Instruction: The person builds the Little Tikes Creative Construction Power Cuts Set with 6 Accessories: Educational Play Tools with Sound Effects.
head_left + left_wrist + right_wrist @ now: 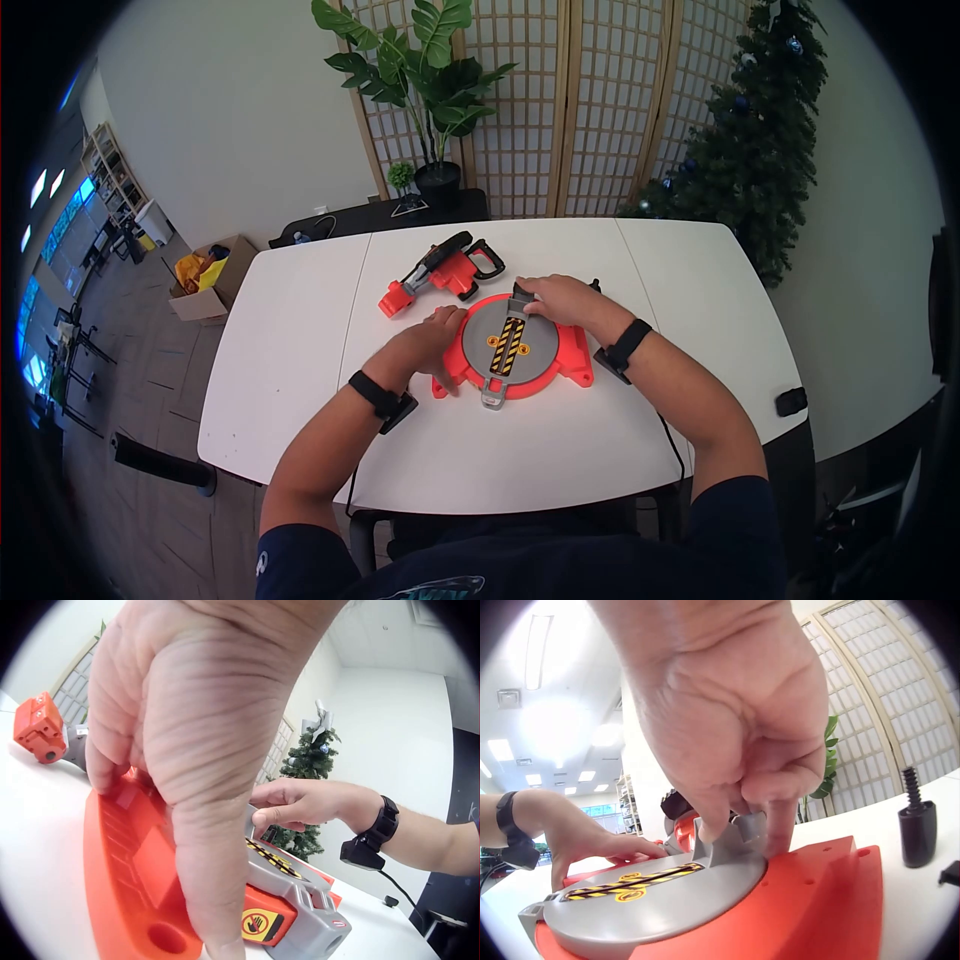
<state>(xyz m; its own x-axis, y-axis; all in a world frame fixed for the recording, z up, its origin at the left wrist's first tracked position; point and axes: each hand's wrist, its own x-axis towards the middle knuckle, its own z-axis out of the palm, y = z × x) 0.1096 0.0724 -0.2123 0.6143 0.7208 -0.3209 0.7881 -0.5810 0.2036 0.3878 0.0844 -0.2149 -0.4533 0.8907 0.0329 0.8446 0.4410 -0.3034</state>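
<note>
An orange-red toy miter saw base (pixel 574 352) with a round grey turntable (pixel 541 345) lies on the table in front of me. My left hand (pixel 424 343) holds the base's left side, fingers at the far edge and thumb down at the near edge. At the back of the turntable stands a grey upright bracket (pixel 735 841). My right hand (pixel 742 742) pinches this bracket between thumb and fingers, which partly cover it. Behind the base, the detached toy saw head (pixel 455 272), orange-red with a black handle, lies on its side.
A black screw-like piece with a coiled shaft (pixel 917 832) stands right of the base. A small black object (pixel 791 402) sits near the table's right edge. The white table (pixel 290 370) has a cardboard box (pixel 225 285) on the floor beyond its left side.
</note>
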